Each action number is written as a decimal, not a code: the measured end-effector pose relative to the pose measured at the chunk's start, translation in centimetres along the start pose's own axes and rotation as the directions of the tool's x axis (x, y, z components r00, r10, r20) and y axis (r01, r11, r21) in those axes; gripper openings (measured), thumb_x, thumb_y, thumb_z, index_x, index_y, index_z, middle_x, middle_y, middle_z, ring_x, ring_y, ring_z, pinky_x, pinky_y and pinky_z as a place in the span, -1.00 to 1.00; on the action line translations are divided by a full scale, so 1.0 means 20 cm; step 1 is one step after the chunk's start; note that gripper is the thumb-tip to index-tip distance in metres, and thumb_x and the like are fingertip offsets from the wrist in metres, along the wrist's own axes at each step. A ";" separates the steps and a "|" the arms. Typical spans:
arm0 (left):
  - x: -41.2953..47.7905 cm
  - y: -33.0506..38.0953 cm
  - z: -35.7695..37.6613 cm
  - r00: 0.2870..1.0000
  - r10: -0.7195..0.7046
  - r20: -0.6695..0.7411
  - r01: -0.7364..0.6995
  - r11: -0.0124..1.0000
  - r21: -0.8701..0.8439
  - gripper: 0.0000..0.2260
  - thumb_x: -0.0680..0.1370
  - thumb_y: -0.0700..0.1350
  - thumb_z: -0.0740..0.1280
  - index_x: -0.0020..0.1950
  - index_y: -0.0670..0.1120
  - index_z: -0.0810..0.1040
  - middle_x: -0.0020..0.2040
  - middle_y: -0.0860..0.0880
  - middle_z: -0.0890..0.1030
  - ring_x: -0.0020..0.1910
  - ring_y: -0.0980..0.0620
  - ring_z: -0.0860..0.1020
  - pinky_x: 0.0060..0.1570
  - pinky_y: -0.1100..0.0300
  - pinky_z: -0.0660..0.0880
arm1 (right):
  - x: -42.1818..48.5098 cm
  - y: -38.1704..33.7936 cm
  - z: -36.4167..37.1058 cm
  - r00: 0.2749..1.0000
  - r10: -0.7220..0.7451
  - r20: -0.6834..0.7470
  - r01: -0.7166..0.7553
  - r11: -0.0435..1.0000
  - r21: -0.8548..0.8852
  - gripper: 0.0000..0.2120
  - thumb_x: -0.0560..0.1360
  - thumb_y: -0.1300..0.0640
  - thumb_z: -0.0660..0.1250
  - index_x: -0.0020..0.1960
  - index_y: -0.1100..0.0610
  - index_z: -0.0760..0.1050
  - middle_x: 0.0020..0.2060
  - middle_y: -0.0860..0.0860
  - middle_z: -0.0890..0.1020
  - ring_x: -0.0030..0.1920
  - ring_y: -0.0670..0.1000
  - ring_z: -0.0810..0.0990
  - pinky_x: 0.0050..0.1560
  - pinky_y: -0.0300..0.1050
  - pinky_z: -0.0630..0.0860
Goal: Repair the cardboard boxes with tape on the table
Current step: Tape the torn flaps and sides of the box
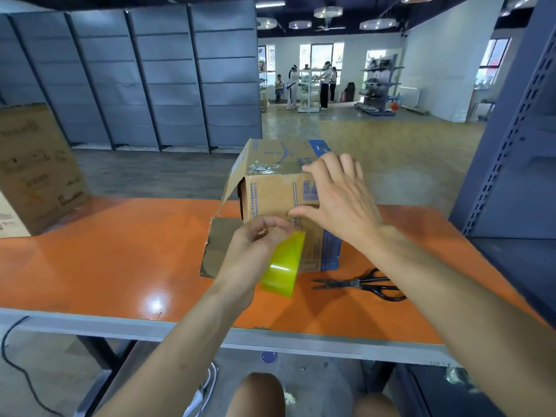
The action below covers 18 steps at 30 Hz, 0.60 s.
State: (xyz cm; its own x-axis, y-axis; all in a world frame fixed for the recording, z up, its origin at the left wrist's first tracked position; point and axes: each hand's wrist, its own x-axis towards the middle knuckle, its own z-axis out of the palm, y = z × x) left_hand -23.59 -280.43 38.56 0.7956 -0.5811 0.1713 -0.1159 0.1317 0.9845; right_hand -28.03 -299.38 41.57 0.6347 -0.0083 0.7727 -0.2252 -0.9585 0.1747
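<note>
On the orange bench [105, 251], a cardboard box [270, 194] stands centre. The right hand [340, 203], fingers spread, rests against it, likely steadying it, while the left hand [255, 243] pinches the tape roll [284, 264], seemingly freeing its end.

Cardboard box [279, 200]: matt brown board, blue print, flap edge torn rough | tape strip [270, 169] across its top: clear, crinkled, glossy film | tape roll [282, 266]: yellow-green translucent plastic, shiny | table [120, 260]: smooth orange top, glossy with glare, grey metal rim | scissors [361, 284]: black handles, dark dull metal blades | second box [36, 167]: matt brown cardboard
</note>
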 end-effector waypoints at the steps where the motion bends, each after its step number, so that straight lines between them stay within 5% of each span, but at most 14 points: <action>1: 0.00 0.00 -0.01 1.000 0.024 -0.003 -0.024 1.000 0.002 -0.93 0.58 -0.15 0.42 -0.08 -0.02 0.68 -0.04 0.19 0.69 0.12 0.15 0.59 0.19 0.22 0.45 | -0.01 0.01 -0.02 1.000 -0.008 0.026 0.007 0.999 0.034 -0.21 0.32 -0.37 0.45 0.32 0.17 0.45 0.16 0.08 0.50 0.14 0.13 0.39 0.17 0.08 0.44; 4: 0.01 0.02 -0.02 0.995 0.104 0.001 -0.104 0.994 0.017 -0.95 0.60 -0.19 0.40 -0.02 -0.11 0.67 -0.14 0.26 0.66 -0.04 0.34 0.57 0.03 0.45 0.45 | -0.06 0.07 -0.08 0.993 0.060 0.101 -0.076 0.984 0.163 -0.23 0.52 -0.29 0.33 0.56 0.11 0.24 0.44 0.04 0.37 0.39 0.07 0.29 0.40 -0.03 0.29; 6: 0.01 0.03 -0.01 0.991 0.137 0.003 -0.137 0.991 0.015 -0.94 0.60 -0.23 0.40 -0.01 -0.14 0.67 -0.12 0.15 0.68 -0.07 0.28 0.59 -0.03 0.47 0.44 | -0.11 0.11 -0.11 0.977 0.199 0.078 -0.211 0.952 0.222 -0.25 0.59 -0.24 0.25 0.62 0.10 0.12 0.51 0.03 0.27 0.45 0.05 0.20 0.41 -0.10 0.19; 9: 0.00 0.05 0.02 0.989 0.147 0.000 -0.147 0.989 -0.028 -0.92 0.56 -0.28 0.42 -0.06 -0.15 0.69 -0.12 0.07 0.70 -0.10 0.23 0.61 -0.08 0.43 0.46 | -0.18 0.14 -0.12 0.905 0.374 0.204 -0.424 0.838 0.344 -0.25 0.61 -0.18 0.24 0.65 0.03 0.00 0.53 0.04 0.19 0.49 0.09 0.24 0.41 -0.01 0.28; 11: -0.01 0.06 0.05 0.989 0.148 0.010 -0.148 0.988 -0.049 -0.90 0.55 -0.28 0.44 -0.09 -0.12 0.70 -0.14 0.07 0.70 -0.11 0.20 0.60 -0.07 0.36 0.47 | -0.22 0.13 -0.11 0.867 0.359 0.346 -0.480 0.787 0.387 -0.22 0.61 -0.14 0.27 0.64 -0.14 -0.14 0.54 0.01 0.29 0.42 0.10 0.43 0.34 0.08 0.42; 14: 0.00 0.07 0.08 0.979 0.203 -0.021 -0.204 0.978 -0.033 -0.88 0.52 -0.29 0.47 -0.15 -0.08 0.72 -0.14 0.13 0.67 -0.02 0.09 0.60 0.03 0.27 0.50 | -0.25 0.10 -0.10 0.844 0.338 0.417 -0.512 0.738 0.439 -0.15 0.61 -0.09 0.32 0.56 -0.37 -0.28 0.30 -0.03 0.62 0.14 0.09 0.66 0.16 0.14 0.56; 18: 0.01 0.09 0.07 0.963 0.262 -0.068 -0.263 0.965 -0.002 -0.81 0.50 -0.27 0.50 -0.21 0.01 0.73 -0.09 0.15 0.63 0.07 -0.03 0.59 0.15 0.10 0.51 | -0.25 0.02 -0.09 0.840 0.355 0.410 -0.531 0.689 0.493 -0.14 0.60 0.07 0.37 0.57 -0.40 -0.17 0.03 -0.13 0.71 0.01 0.00 0.67 0.04 -0.04 0.50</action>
State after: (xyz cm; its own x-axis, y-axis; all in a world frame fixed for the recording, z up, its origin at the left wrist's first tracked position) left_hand -24.51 -281.50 40.49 0.7759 -0.4703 0.4204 -0.3198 0.2812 0.9048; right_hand -32.65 -299.22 38.84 0.7565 -0.4637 0.4612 -0.1279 -0.7965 -0.5909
